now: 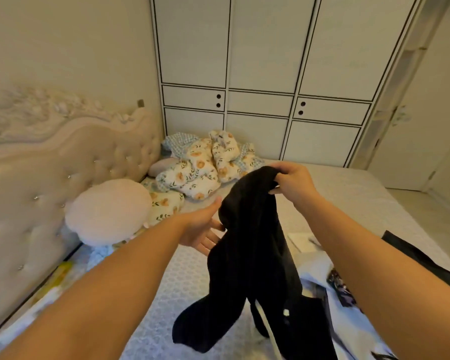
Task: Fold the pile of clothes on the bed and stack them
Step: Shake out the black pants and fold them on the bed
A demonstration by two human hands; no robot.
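Note:
A black garment (250,255) hangs in the air over the bed (182,281). My right hand (290,181) grips its top edge, fingers curled round the cloth. My left hand (205,229) is palm up with spread fingers, its fingertips touching the garment's left side lower down. The garment's lower ends dangle near the bottom of the view, with a white drawstring (264,323) showing. More clothes, light and dark (330,279), lie in a pile on the bed at the lower right, partly hidden by my right arm.
A floral duvet (200,167) is bunched at the far end of the bed. A round pale cushion (107,211) leans on the tufted headboard (50,178) at left. White wardrobe doors (260,74) stand behind. A dark item (411,248) lies at the bed's right edge.

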